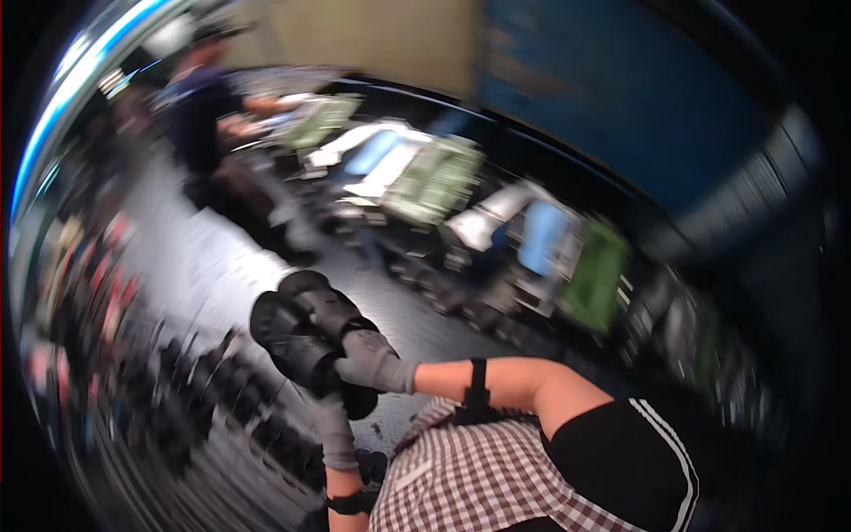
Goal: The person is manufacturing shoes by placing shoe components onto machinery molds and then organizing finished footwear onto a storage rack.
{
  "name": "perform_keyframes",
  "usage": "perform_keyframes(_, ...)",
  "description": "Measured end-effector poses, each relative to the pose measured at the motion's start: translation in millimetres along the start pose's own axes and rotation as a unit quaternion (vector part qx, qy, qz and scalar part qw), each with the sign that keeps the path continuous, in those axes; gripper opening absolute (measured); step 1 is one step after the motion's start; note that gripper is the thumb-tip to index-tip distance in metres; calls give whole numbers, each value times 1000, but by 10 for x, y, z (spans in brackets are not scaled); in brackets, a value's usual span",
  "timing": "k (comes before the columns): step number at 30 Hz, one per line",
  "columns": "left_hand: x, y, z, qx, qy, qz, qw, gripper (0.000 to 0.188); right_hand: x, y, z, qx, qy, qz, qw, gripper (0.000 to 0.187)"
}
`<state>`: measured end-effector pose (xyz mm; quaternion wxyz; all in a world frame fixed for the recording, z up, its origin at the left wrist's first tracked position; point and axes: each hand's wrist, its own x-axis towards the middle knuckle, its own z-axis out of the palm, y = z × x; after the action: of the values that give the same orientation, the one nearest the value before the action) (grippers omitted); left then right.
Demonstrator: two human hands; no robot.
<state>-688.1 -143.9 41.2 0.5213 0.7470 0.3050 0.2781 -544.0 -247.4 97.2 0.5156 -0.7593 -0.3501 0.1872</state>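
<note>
A pair of black shoes, which look like slides or clogs, is held out in front of me, side by side with rounded ends pointing away. My right hand, in a grey glove, is closed on the near part of the right-hand shoe. Below it my left hand, also grey-gloved, grips the pair from the near left side; its fingers are partly hidden behind the shoes. Motion blur hides the shoes' finer details.
To the right runs a workbench line with green bins, blue pieces and white pieces. A person in dark clothes stands at its far end. Many blurred dark items crowd the left. Between them lies a shiny grey floor.
</note>
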Motion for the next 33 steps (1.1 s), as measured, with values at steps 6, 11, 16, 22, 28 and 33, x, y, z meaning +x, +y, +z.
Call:
perform_keyframes(6, -381, 118, 1854, -164, -313, -167, 920, 59, -1529, 822, -1783, -57, 205, 123, 969, 94)
perform_keyframes(11, -1115, 430, 2855, -184, -485, -134, 845, 53, -3294, 1483, -2310, -79, 561, 212, 796, 49)
perform_keyframes(16, -1950, 857, 3732, -208, -563, -197, 775, 42, -5009, 1940, -3175, -247, 703, 190, 639, 38)
perform_keyframes(22, -3375, 1297, 4833, -242, -656, -23, 715, 30, -6675, 2204, -4331, -353, 601, 510, 505, 53)
perform_keyframes(28, -4737, 1852, 5917, -211, -673, -257, 661, 45, -6630, 2012, -4223, 294, 616, 143, 717, 47)
perform_keyframes(33, -5278, 1866, 6541, -53, -594, 188, 780, 74, -7177, 2417, -4536, 230, 681, 319, 617, 27)
